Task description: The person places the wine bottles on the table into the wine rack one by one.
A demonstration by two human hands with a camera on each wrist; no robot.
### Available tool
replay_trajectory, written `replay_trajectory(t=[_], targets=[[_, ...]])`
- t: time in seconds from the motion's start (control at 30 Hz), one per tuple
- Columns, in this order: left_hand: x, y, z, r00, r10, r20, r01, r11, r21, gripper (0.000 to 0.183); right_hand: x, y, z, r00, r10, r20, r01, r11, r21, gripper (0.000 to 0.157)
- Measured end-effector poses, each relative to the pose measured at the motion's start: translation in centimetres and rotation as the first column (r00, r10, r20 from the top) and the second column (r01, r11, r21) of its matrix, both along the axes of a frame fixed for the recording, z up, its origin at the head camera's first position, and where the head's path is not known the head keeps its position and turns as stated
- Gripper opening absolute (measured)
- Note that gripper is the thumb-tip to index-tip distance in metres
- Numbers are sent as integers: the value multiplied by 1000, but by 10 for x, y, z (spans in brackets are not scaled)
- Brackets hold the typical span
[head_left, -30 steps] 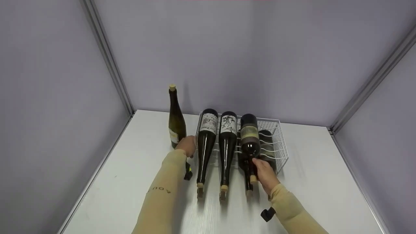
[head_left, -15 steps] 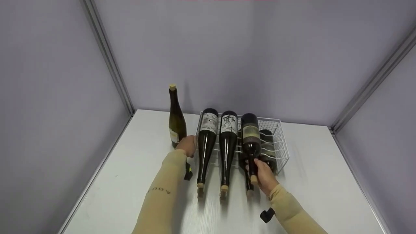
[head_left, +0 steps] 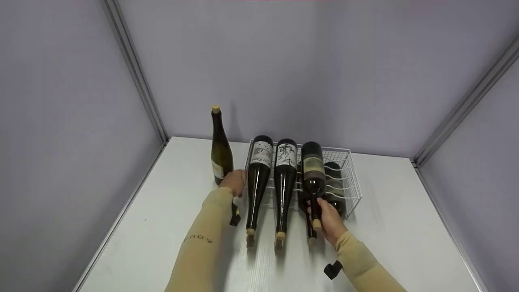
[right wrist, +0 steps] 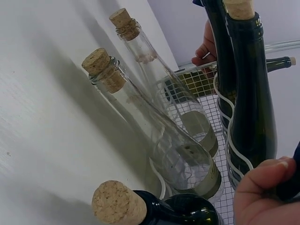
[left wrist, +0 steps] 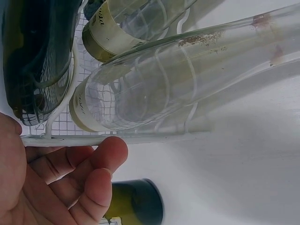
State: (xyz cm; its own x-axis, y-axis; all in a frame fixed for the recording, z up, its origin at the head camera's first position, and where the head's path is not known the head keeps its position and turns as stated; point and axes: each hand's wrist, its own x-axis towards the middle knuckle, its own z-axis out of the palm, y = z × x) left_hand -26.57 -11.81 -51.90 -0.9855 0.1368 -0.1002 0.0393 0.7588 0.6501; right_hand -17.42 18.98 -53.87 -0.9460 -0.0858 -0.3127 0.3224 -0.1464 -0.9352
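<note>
A white wire wine rack [head_left: 353,178] carries dark corked bottles on top and more bottles below. My left hand [head_left: 234,182] grips the rack's left side; in the left wrist view its curled fingers [left wrist: 110,152] meet the white rim. Just left of this hand, a green wine bottle [head_left: 221,152] stands upright on the table. At the rack's right part, my right hand [head_left: 331,221] holds the neck of a dark wine bottle [head_left: 313,164] with a tan label, lying on the top tier with its cork toward me. In the right wrist view that bottle is mostly cut off at the edge.
Two dark bottles with white labels, one left [head_left: 259,172] and one in the middle [head_left: 285,174], lie on the top tier. Beneath are clear corked bottles [right wrist: 180,154] and another dark bottle [head_left: 333,182] at the right. Grey walls [head_left: 284,73] enclose the white table [head_left: 389,227].
Fingertips of my right hand now show on the far side of the bottle's neck, where a second ago they were hidden. The left hand and the other bottles stay put.
</note>
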Motion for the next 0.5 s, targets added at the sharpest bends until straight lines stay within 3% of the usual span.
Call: replay_trajectory(t=[0.3, 0.5], targets=[[-1, 1, -1, 1000, -8, -13, 8, 1000, -18, 45, 2, -2, 1, 1000, -15, 21, 14, 999, 47, 49], [-1, 1, -3, 1000, 1, -12, -1, 1000, -12, 44, 1, -1, 0, 999, -27, 32, 27, 999, 18, 46]])
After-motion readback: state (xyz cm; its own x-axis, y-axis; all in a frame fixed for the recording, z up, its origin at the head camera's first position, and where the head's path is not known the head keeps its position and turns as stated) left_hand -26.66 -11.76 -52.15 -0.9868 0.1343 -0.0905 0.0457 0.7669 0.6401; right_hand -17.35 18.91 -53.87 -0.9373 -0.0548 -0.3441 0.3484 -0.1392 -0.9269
